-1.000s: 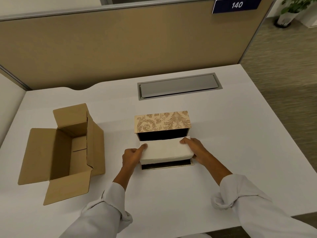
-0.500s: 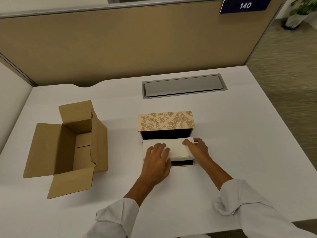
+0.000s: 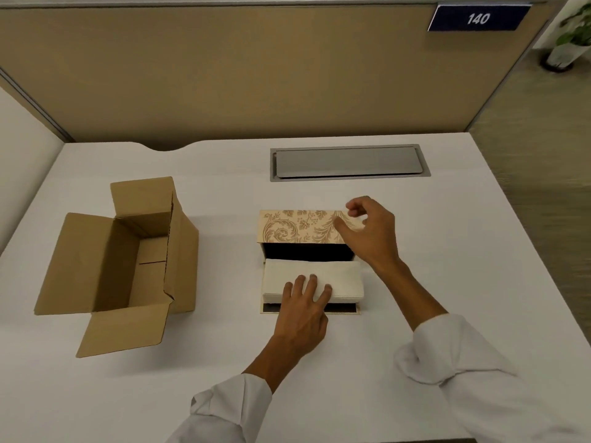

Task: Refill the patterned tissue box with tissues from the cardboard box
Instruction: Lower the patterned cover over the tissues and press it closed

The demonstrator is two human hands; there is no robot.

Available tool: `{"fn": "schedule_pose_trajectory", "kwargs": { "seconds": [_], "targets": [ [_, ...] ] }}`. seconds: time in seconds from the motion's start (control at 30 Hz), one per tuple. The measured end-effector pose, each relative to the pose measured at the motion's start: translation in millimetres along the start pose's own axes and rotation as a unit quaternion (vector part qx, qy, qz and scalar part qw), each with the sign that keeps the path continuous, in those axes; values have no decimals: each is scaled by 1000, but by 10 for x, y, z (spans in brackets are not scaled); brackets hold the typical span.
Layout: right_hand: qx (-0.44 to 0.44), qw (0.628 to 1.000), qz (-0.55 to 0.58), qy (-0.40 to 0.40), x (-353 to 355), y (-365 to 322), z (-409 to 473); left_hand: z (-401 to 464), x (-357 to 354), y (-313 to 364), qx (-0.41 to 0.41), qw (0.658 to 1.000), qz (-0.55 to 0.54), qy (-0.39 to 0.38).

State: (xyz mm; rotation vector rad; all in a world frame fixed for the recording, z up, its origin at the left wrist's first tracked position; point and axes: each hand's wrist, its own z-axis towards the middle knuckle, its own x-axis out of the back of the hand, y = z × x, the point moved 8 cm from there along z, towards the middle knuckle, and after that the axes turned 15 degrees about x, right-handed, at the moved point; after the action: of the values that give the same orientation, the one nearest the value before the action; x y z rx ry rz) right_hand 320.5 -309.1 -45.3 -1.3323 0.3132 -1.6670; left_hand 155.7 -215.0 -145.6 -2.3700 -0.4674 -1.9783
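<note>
The patterned tissue box [image 3: 297, 230] stands open at the middle of the white desk, its gold floral lid raised toward the back. A white stack of tissues [image 3: 339, 276] lies in its lower tray. My left hand [image 3: 303, 310] rests flat on the front of the stack, fingers spread. My right hand [image 3: 371, 231] hovers at the right end of the raised lid, fingers loosely curled and holding nothing. The brown cardboard box [image 3: 128, 251] sits at the left with its flaps open; its inside looks empty.
A grey cable hatch [image 3: 348, 163] is set into the white desk [image 3: 447, 251] behind the tissue box. A tan partition [image 3: 256, 75] with a "140" sign closes the back. The desk's right edge drops to carpet, where a potted plant [image 3: 572, 36] stands.
My right hand left the right end of the tissue stack and rose to the lid's right end. My left hand moved from the stack's left end onto its top and stays pressed there.
</note>
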Motion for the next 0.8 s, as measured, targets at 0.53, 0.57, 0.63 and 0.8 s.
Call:
{"fn": "schedule_pose_trajectory", "kwargs": {
  "seconds": [0.53,0.57,0.63,0.8],
  "targets": [
    [59,835,-131,-530,-1385,7,394,-18,-108,-17,23,999,-6,-27],
    [56,831,-125,-539,-1390,6,357,-20,-100,-18,24,999,-7,-25],
    [50,823,-107,-555,-1405,16,280,-34,-84,-12,23,1000,-6,-18],
    [6,804,-63,-591,-1449,32,109,-87,-72,-3,23,1000,-12,-7]
  ]
}}
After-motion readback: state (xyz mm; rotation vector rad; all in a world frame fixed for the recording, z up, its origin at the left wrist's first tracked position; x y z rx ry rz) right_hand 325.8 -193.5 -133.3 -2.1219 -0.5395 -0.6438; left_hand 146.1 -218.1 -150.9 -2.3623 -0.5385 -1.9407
